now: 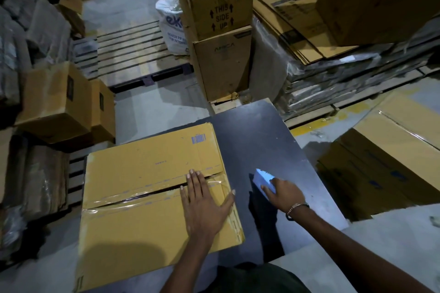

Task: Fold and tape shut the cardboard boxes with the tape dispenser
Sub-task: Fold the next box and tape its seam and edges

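Note:
A brown cardboard box (142,197) lies on the dark table (257,140), its top flaps folded shut with clear tape (133,197) along the middle seam. My left hand (204,207) rests flat on the right end of that seam, fingers straight and spread. To the right, my right hand (283,194) grips a light blue tape dispenser (263,179) that sits on the table, apart from the box. The seam still gapes a little left of my left hand.
Two stacked boxes (221,31) stand beyond the table, the top one holding bubble wrap. Flat cardboard sheets (297,28) are piled at the back right, a large box (390,162) sits at the right, smaller boxes (64,102) at the left, and a wooden pallet (133,52) lies behind.

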`<action>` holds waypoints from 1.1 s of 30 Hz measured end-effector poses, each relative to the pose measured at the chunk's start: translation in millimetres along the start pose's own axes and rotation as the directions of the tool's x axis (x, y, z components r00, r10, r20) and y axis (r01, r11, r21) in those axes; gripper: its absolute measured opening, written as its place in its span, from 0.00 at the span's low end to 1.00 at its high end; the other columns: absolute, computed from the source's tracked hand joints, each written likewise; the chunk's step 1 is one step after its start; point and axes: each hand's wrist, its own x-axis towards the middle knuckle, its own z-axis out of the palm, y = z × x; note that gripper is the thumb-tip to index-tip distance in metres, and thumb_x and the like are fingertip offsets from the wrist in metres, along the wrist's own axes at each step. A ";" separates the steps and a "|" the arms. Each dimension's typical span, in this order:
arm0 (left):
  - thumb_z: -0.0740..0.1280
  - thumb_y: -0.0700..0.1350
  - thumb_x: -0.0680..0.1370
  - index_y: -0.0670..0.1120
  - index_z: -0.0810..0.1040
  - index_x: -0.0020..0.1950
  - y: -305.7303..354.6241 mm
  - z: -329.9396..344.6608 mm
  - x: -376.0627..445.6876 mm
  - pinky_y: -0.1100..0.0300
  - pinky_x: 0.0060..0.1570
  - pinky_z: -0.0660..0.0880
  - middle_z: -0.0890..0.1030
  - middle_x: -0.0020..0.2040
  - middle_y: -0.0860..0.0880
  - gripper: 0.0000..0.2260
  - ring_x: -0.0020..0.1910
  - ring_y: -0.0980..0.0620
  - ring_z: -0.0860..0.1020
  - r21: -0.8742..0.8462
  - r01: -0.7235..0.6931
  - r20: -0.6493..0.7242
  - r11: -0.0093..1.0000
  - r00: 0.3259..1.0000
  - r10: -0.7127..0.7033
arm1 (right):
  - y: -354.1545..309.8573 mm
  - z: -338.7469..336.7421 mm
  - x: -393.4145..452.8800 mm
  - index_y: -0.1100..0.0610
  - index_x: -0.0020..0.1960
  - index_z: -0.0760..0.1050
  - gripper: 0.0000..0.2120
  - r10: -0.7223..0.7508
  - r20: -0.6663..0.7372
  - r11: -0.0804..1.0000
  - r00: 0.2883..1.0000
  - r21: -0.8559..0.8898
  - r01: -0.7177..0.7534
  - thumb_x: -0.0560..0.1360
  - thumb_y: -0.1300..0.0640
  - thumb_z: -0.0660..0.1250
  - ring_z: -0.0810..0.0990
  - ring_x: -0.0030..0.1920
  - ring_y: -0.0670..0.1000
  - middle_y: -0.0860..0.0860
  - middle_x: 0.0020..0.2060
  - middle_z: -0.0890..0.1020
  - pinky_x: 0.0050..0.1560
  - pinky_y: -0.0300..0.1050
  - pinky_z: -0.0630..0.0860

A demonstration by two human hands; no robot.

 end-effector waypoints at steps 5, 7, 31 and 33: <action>0.45 0.81 0.76 0.42 0.39 0.85 -0.8 -2.7 -0.4 0.43 0.83 0.40 0.37 0.85 0.44 0.54 0.84 0.48 0.35 -0.025 0.001 0.014 1.000 1.000 -0.001 | 9.4 16.7 -17.2 0.57 0.54 0.82 0.19 0.029 -0.106 0.997 0.994 -0.061 -0.036 0.80 0.41 0.67 0.84 0.49 0.57 0.55 0.50 0.85 0.48 0.50 0.83; 0.45 0.82 0.75 0.43 0.39 0.85 -0.8 -4.1 -0.9 0.43 0.83 0.39 0.37 0.86 0.44 0.54 0.84 0.48 0.35 -0.039 0.000 0.017 0.999 1.000 0.000 | 5.3 18.3 -23.7 0.58 0.57 0.82 0.18 0.040 -0.089 0.998 0.995 -0.046 -0.045 0.80 0.43 0.68 0.84 0.49 0.56 0.56 0.51 0.86 0.48 0.49 0.83; 0.50 0.54 0.88 0.50 0.55 0.86 -83.7 -17.8 -2.3 0.51 0.82 0.55 0.53 0.85 0.54 0.26 0.84 0.59 0.50 -0.125 -0.520 0.098 0.845 0.841 0.532 | -197.7 -3.1 -11.2 0.54 0.70 0.74 0.33 0.291 0.157 0.668 0.944 0.673 -0.318 0.85 0.35 0.41 0.75 0.68 0.63 0.59 0.69 0.78 0.62 0.55 0.68; 0.53 0.54 0.87 0.49 0.63 0.84 -97.0 -30.1 -0.7 0.50 0.79 0.62 0.62 0.83 0.53 0.25 0.82 0.57 0.60 -0.116 -0.478 0.009 0.870 0.876 0.483 | -198.5 -5.1 -13.4 0.55 0.67 0.77 0.36 0.335 0.112 0.688 0.935 0.649 -0.325 0.84 0.33 0.41 0.77 0.65 0.64 0.61 0.65 0.81 0.57 0.54 0.69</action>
